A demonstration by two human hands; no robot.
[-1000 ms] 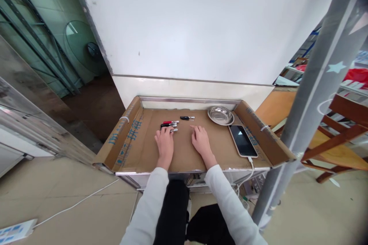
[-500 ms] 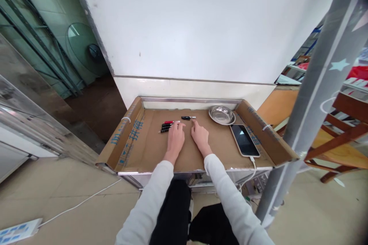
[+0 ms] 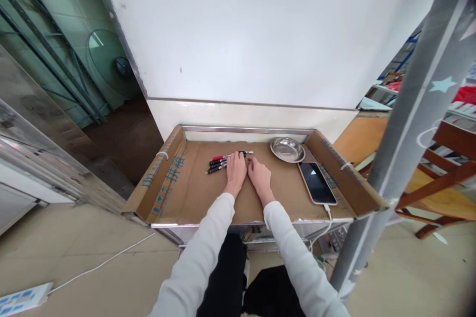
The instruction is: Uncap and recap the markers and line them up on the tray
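Observation:
Several pens lie side by side on the cardboard [image 3: 193, 193], left of my left hand: a red pen [image 3: 217, 158] at the back and black pens [image 3: 214, 169] in front of it. My left hand [image 3: 235, 172] is over their right ends, palm down and open, its fingers stretched forward. A separate black pen with a whitish end [image 3: 248, 152] lies just beyond those fingertips, partly covered by them. Close beside it on the right, my right hand [image 3: 259, 175] is closed with its fingers curled; whatever they hold, if anything, is hidden.
A round metal dish [image 3: 287, 149] stands at the back right. In front of it lies a phone [image 3: 317, 183] with a white cable [image 3: 328, 223] plugged in. Raised cardboard flaps [image 3: 344, 173] border the sides, a white wall [image 3: 238, 34] the back. A grey pole [image 3: 394, 143] rises at right.
My left hand has slid right, over the separate pen's left part and close to my right hand. The right index finger, stretched out before, is now curled in. The grouped pens look slightly shifted.

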